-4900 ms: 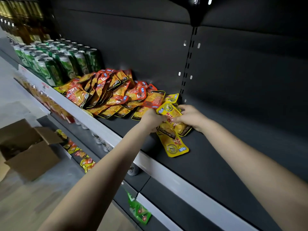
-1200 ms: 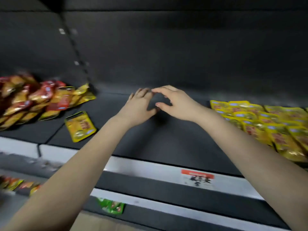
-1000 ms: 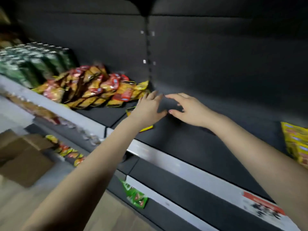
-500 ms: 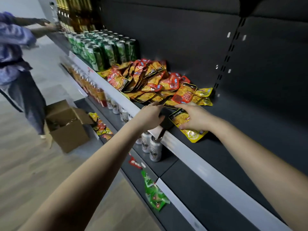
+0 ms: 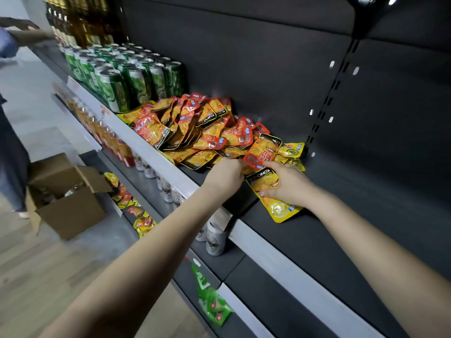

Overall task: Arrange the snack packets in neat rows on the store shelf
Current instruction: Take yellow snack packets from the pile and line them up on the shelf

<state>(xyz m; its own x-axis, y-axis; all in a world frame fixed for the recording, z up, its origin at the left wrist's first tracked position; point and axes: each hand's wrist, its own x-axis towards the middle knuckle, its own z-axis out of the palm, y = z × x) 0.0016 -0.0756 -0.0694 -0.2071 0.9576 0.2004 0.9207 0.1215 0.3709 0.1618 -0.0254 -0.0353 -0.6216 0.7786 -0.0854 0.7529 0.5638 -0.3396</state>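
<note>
A loose heap of orange and red snack packets [image 5: 195, 128] lies on the dark store shelf [image 5: 353, 215], with a few yellow packets [image 5: 292, 152] at its right end. My right hand [image 5: 286, 185] grips a yellow packet [image 5: 279, 208] at the heap's near right edge, thumb curled over its black top band. My left hand [image 5: 225, 178] reaches into the heap's front edge with fingers curled among the packets; what they hold is hidden.
Green cans [image 5: 127, 76] and amber bottles [image 5: 78, 23] stand left of the heap. Lower shelves carry bottles, cans [image 5: 214, 237] and more packets, including green ones [image 5: 214, 306]. An open cardboard box [image 5: 66, 198] sits on the floor. Another person's arm [image 5: 24, 30] reaches in at far left.
The view swung from the bare mid-shelf back left to the heap. My right hand came down on the lone yellow packet and now grips it; my left hand moved into the heap's edge.
</note>
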